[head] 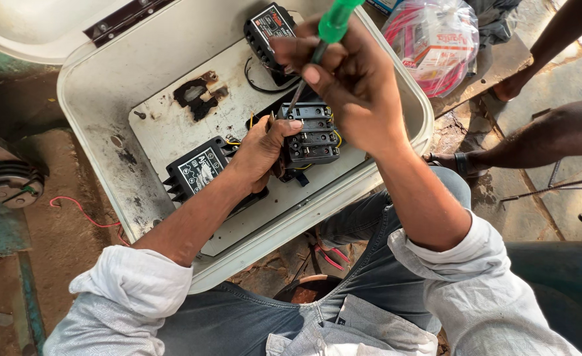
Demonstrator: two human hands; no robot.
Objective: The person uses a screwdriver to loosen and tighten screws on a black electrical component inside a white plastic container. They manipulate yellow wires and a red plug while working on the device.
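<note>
The right hand (pixel 353 82) was closed around a green-handled screwdriver (pixel 317 49), fingers pinching the handle and upper shaft. The tool's long axis ran from far right down to near left, steeply tilted, with the tip reaching the far-left edge of a black terminal block (pixel 312 135). The block lay directly below and a little nearer than that hand, so the right hand was the one set over it. The left hand (pixel 261 151) came in from the near left, fingers curled against the block's left side, thumb on its top edge, steadying it; it gripped the block rather than lying spread.

The block sat near the middle of a white mounting plate (pixel 165 132) inside an open white enclosure (pixel 99 79), which rested on the person's lap and not on a desk. On the same plate, a black module (pixel 198 170) lay to the left of the block, touching the left wrist, and another black module (pixel 270 29) stood at the far end.

Around it was dusty ground with a loose red wire (pixel 83 211) at left, a plastic bag of red cable (pixel 436 39) far right, and another person's arms (pixel 541 138) at the right edge.
</note>
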